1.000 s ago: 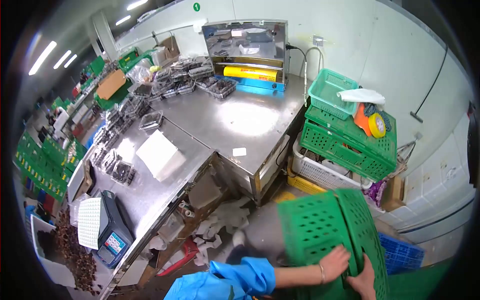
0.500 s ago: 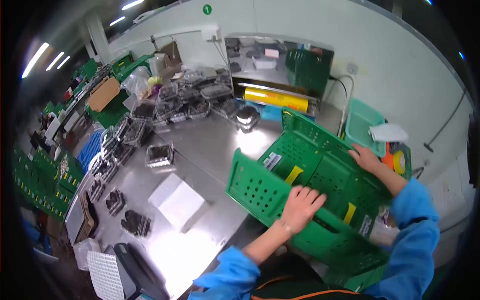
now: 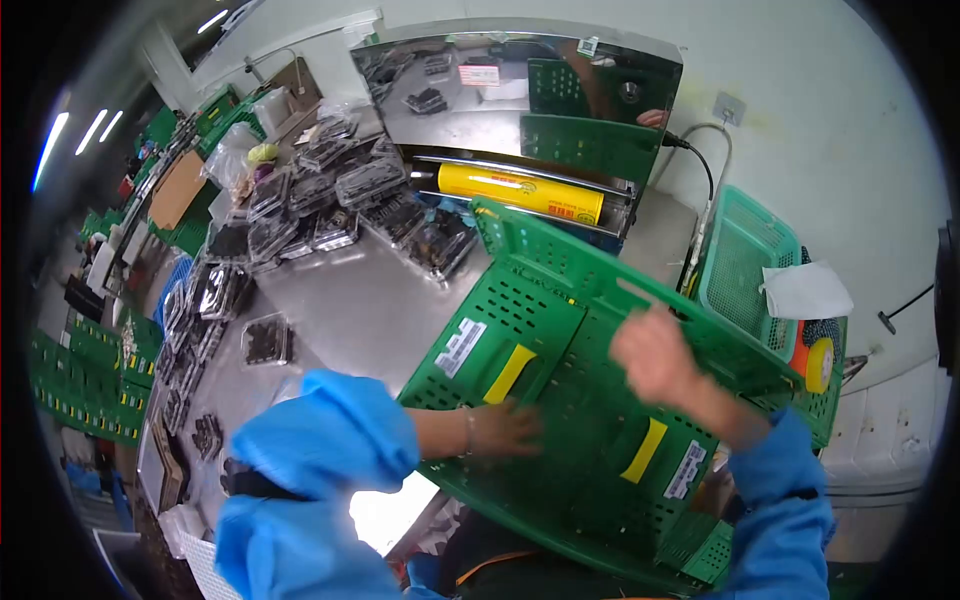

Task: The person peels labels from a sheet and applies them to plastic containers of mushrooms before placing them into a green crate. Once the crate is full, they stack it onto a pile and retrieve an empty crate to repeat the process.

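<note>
A green folding crate (image 3: 545,375) is tilted in front of me, its perforated far side wall upright. Two flat inner panels show yellow strips, the left strip (image 3: 510,374) and the right strip (image 3: 644,450), plus white labels. My left hand (image 3: 505,430), motion-blurred, lies over the crate's inner panels near the left strip, its fingers stretched out flat. Above the inside of the crate, close to the far wall, is my right hand (image 3: 655,355); it is smeared by motion and its fingers cannot be made out.
Clear plastic boxes of dark contents (image 3: 300,200) are heaped on the steel table (image 3: 330,300). A steel wrapping machine (image 3: 500,90) with a yellow film roll (image 3: 520,192) stands behind the crate. A light-green basket (image 3: 745,270) and an orange-and-yellow tape roll (image 3: 819,365) are at right.
My left hand has left the crate's near wall and moved over the inner panels. My right hand has come off the far wall's rim. The near wall no longer stands up in view.
</note>
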The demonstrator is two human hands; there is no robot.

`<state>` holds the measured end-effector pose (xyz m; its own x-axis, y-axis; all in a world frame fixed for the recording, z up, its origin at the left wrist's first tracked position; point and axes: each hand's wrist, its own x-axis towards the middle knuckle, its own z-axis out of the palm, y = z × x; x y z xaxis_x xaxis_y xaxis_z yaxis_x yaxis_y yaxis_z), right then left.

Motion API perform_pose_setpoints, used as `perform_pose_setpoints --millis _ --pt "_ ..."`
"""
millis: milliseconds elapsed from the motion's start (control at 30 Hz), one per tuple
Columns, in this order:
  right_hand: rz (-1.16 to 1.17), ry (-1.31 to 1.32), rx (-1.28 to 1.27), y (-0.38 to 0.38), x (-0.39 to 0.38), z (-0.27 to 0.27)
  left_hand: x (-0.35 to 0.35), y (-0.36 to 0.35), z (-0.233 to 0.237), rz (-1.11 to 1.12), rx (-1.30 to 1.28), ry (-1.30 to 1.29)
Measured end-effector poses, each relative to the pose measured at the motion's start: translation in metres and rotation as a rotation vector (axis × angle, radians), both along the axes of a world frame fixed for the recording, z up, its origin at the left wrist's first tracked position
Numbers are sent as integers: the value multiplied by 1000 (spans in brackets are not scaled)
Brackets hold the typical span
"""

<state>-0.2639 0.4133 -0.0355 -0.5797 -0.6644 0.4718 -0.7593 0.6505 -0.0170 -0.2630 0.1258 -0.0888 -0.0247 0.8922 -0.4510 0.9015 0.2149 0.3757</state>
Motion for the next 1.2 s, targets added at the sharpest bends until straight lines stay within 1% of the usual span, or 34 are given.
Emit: perform_pose_setpoints --millis 33,67,100,133,167,200,267,300,367,433,467,500,533,567,600,633,667,700,733,767,800,833,867,900,933,967,1000,1033,1067,1100,1133,1167,1200 --pt "144 -214 117 -4 29 -34 0 -8 -35 -514 294 209" --pt "252 -609 141 -2 63 -87 3 -12 -42 -527 293 193" --pt "309 -386 -12 1 101 -85 2 -15 -48 -508 240 174" --pt "252 -392 -15 -2 122 -93 0 -15 -52 -475 194 157" --pt "205 -405 -19 -8 134 -96 -5 -16 -66 -511 370 129" --pt "209 -415 -21 -17 133 -98 0 -9 -71 -506 370 119" --pt "123 -695 162 -33 127 -102 9 14 -75 -413 125 64" --pt "112 -691 154 -36 128 -100 9 18 -67 -425 121 67" --pt "-11 -678 196 -34 131 -87 2 25 -30 -296 -142 81" --pt "-123 -673 136 -15 143 -21 -26 -13 14 14 334 8" --pt "-134 -594 120 -2 156 5 -39 -36 55 86 425 173" --pt "-252 -521 148 8 174 30 -63 -70 62 212 173 238" --pt "-375 -499 346 23 200 48 -86 -93 96 350 344 271" --pt "-887 -623 666 53 239 36 -107 -114 126 247 -41 739" --pt "-821 -556 466 50 241 82 -112 -131 129 101 -31 911" --pt "-872 -531 507 48 251 102 -112 -139 122 173 60 925" --pt "-945 -375 479 31 240 123 -109 -146 115 251 146 946" --pt "-1023 -249 448 6 232 138 -97 -152 122 388 250 980" --pt "-1038 -270 477 -3 225 149 -85 -155 140 538 359 1016" --pt "-993 -311 217 -9 215 159 -73 -170 156 695 526 959" --pt "-938 -339 -49 -17 208 168 -58 -195 163 848 691 896" --pt "-947 -335 -39 -39 197 181 -47 -230 152 1011 855 889" --pt "-1071 -540 -250 -71 182 197 -24 -275 128 1268 954 746" --pt "-1171 -755 -469 -95 173 209 4 -312 114 1584 1012 506" --pt "-995 -611 -265 -101 174 217 34 -352 99 1732 971 526" --pt "-778 -456 -86 -101 175 216 68 -385 84 2029 1013 404" --pt "-695 -203 -42 -93 175 205 106 -422 72 2333 1069 290" --pt "-713 -325 -209 -43 176 192 143 -455 63 2535 1255 337" --pt "-703 -766 -417 -118 150 229 180 -488 51 2708 1463 384" --pt "-529 -755 -406 -122 128 222 214 -530 31 2632 1363 656" --pt "-454 -721 -217 -174 104 234 243 -571 6 2532 1245 880" --pt "-385 -882 -360 -226 87 228 262 -603 -29 2508 879 1030" --pt "-315 -1037 -498 -279 73 221 276 -628 -49 2451 525 1142"
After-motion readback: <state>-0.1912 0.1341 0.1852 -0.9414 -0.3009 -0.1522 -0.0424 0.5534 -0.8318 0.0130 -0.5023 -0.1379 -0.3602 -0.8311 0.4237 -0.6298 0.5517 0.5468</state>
